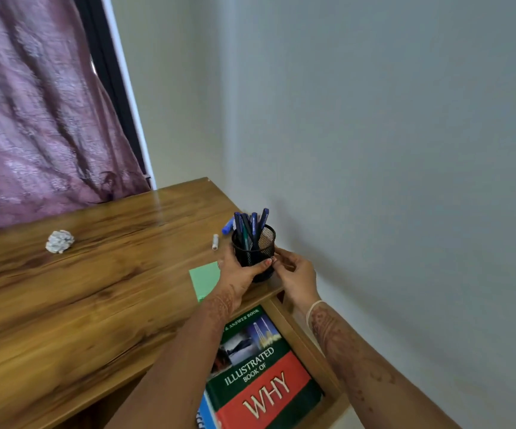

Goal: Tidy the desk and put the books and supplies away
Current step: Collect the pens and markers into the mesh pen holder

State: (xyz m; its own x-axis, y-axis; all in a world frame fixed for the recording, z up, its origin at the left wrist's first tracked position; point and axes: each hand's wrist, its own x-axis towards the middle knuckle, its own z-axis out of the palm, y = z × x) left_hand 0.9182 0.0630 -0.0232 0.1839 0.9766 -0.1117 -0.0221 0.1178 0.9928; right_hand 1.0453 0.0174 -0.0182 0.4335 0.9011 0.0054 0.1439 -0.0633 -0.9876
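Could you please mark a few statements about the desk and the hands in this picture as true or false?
1. Both hands, left hand and right hand, are on the black mesh pen holder. True.
2. The pen holder is empty. False: several blue pens stand in it.
3. A crumpled paper ball lies on the desk, away from the hands. True.
4. The green sticky pad lies in the drawer. False: it lies on the desk, beside the left hand.
5. The "Illustrated Book of Why" lies in the open drawer. True.
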